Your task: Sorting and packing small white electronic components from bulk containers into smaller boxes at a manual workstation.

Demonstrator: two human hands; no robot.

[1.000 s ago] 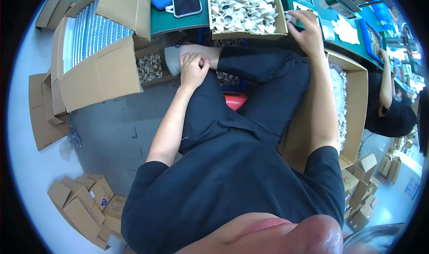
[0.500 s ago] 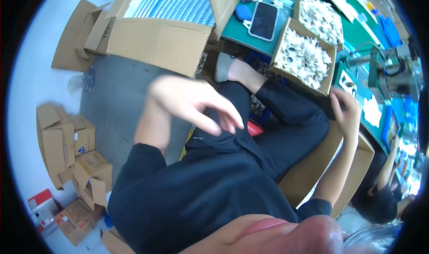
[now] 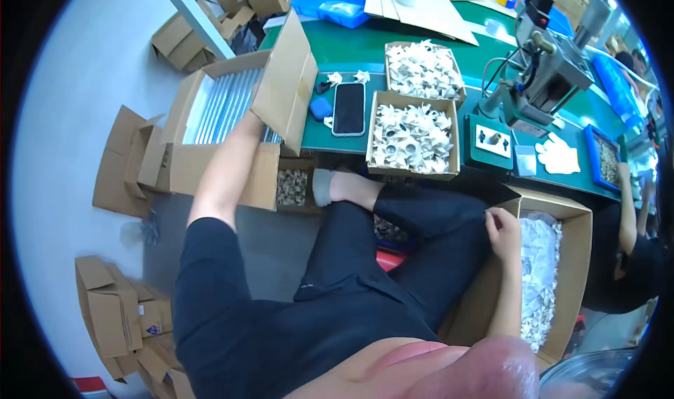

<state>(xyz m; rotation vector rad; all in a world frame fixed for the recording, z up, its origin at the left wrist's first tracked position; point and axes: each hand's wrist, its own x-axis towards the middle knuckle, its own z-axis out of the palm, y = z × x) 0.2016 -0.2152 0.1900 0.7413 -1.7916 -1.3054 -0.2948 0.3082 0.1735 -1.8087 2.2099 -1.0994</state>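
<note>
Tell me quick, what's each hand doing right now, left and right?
Left hand: reaching into the open brown cardboard box of silvery strips, hidden behind its flap; grip cannot be told.
Right hand: curled closed at the plastic-lined brown carton; contents unclear.

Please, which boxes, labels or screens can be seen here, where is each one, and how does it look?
Open brown carton: at the left hand, holding pale strips.
Phone: flat on the green bench, dark screen.
Two shallow cartons: beside the phone, full of white pieces.
Brown carton: by the right hand, lined with plastic.
</note>
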